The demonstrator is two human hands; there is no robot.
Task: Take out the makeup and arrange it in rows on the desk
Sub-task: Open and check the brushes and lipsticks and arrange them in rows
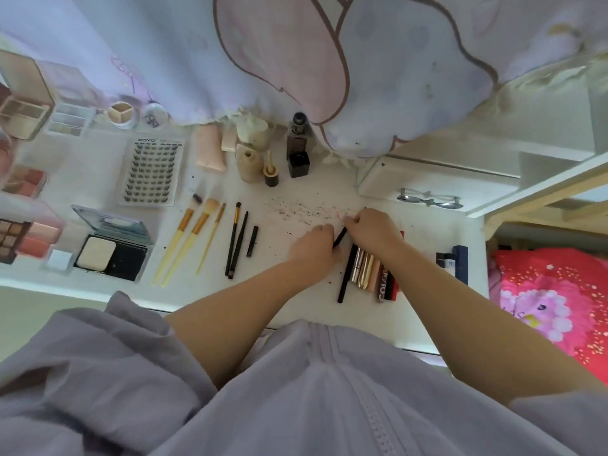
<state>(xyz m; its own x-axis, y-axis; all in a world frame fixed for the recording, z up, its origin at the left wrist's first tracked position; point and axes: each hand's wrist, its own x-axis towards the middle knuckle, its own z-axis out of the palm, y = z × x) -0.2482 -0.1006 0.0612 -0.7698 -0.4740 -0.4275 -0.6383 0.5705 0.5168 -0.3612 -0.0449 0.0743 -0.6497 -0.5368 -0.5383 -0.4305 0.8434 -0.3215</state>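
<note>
Both my hands meet over the middle of the white desk (pixel 296 199). My left hand (pixel 314 245) and my right hand (pixel 370 227) both hold a thin black pencil (pixel 340 237) that shows between them. Right below my right hand lies a tight row of lipstick and pencil tubes (pixel 368 274), black, gold, pink and red. To the left lie three yellow-handled brushes (pixel 194 238) and black brushes (pixel 235 245) in a row. A lash tray (pixel 151 172), a compact (pixel 112 248) and palettes (pixel 23 238) sit further left.
Bottles and a sponge (pixel 256 159) stand along the back edge under a hanging lilac cloth (pixel 296 60). Dark crumbs (pixel 296 209) dot the desk near my hands. A white drawer unit (pixel 444 172) stands at the right, with a blue box (pixel 459 261) in front. A red bedspread (pixel 552 301) lies beyond.
</note>
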